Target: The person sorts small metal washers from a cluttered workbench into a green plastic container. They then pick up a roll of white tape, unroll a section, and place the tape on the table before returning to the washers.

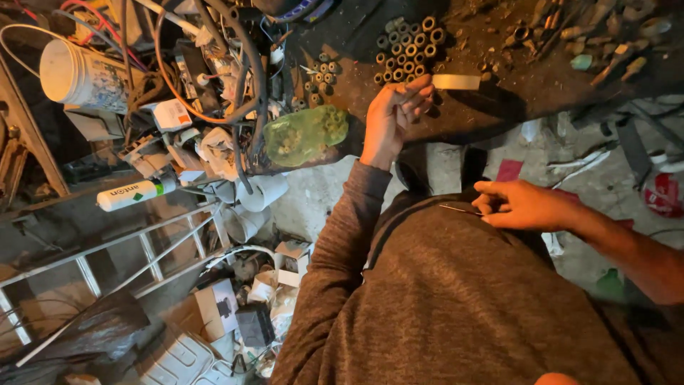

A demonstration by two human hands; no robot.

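Dark cluttered bench [499,93] | left hand [399,114] over rings [410,50] | right hand [524,205]: thin wire [459,209]

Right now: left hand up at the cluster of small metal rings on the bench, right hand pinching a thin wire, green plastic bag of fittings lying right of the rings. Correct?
Not quite. In the head view the green plastic bag lies left of the metal rings, not right. The rest holds: the left hand is up at the rings on the bench, and the right hand pinches a thin wire.
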